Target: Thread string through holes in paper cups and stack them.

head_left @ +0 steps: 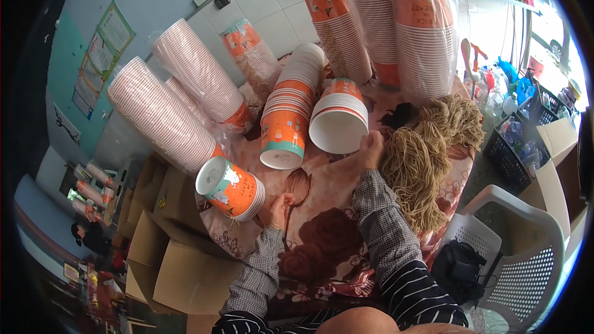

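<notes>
My left hand [277,209] is closed beside the rim end of a short stack of orange paper buckets [234,189], which lies on its side. What its curled fingers hold, if anything, is too small to make out. My right hand [372,150] is also closed, between the rim of an open paper bucket [339,128] with a white inside and a bundle of tan cords [417,170]. Its grip is hidden. A longer row of nested orange and teal buckets [285,128] lies between the hands, farther back.
Tall stacks of nested buckets [162,114] and plastic-wrapped stacks [424,49] stand along the back of the round table with a floral cloth [328,235]. Open cardboard boxes [185,272] are at the left. A white plastic chair [520,260] holding a black bag [461,266] stands right.
</notes>
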`<move>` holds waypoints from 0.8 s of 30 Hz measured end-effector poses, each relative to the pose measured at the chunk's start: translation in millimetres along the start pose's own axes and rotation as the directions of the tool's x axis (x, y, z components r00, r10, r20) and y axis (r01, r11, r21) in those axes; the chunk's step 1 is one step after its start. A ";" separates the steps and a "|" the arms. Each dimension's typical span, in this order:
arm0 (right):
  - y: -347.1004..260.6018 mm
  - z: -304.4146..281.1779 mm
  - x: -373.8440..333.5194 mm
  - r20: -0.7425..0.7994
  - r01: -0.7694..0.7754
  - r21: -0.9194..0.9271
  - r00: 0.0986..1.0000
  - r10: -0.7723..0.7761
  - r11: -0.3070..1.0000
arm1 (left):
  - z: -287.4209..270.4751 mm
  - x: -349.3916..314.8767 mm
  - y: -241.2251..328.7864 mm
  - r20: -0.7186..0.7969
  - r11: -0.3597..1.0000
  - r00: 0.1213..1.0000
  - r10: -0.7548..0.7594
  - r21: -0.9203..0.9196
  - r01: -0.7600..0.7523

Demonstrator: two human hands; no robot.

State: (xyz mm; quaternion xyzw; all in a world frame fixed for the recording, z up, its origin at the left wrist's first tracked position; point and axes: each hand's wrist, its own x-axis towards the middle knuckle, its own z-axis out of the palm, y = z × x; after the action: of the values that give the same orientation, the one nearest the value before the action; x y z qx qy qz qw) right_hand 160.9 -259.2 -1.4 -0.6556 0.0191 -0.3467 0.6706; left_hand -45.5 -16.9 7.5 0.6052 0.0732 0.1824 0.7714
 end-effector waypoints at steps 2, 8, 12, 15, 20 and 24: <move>-6.2 -2.6 -6.8 0.002 0.011 -0.046 1.000 -0.011 0.999 | -2.0 -3.3 2.4 -0.010 1.000 1.000 -0.004 0.009 0.004; -7.0 -9.5 -4.4 0.029 0.102 -0.051 0.994 -0.101 0.993 | 3.9 -1.1 -7.6 0.000 1.000 1.000 0.002 0.018 -0.002; -31.4 -28.2 -21.2 0.172 -0.098 0.011 0.981 0.094 0.995 | 18.8 -22.8 6.8 0.203 0.865 0.971 0.126 0.456 -0.208; -48.4 -47.3 -46.0 0.216 -0.076 -0.068 0.972 0.089 0.995 | 16.1 -53.4 24.8 0.683 0.387 0.695 0.225 0.592 -0.707; -68.9 -91.3 -81.3 0.349 -0.095 -0.046 0.931 0.105 0.994 | -5.5 -123.5 44.1 0.801 0.186 0.599 -0.023 0.592 -0.784; -93.5 -122.4 -135.3 0.396 -0.015 0.063 0.918 -0.011 0.998 | -25.8 -173.3 57.1 0.788 0.286 0.616 0.003 0.590 -0.755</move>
State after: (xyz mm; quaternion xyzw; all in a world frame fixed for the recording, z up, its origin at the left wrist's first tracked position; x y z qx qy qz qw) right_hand -41.7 -289.6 6.9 -0.6901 -0.1272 -0.2067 0.6817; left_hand -225.1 -46.1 37.1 0.9336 -0.2788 0.0829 0.2093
